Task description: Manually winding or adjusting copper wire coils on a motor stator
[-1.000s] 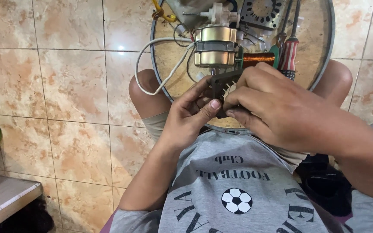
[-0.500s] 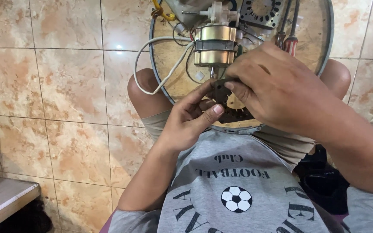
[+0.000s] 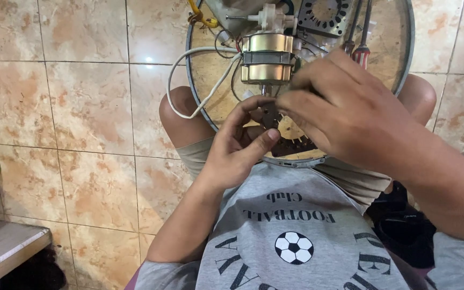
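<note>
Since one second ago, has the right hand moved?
Yes. The right hand moved up toward the gold motor; it now hides more of the red-handled screwdrivers.

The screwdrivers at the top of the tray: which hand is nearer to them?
Right. The right hand lies just below the screwdrivers, nearly touching the handles. The left hand is further off, lower left.

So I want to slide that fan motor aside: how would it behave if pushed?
The fan motor looks like a metal-cased cylinder, so probably heavy for its size and stiff. It lies on its side on the round tray, so it may roll. Its white cable loops over the rim and would likely drag or tug.
</note>
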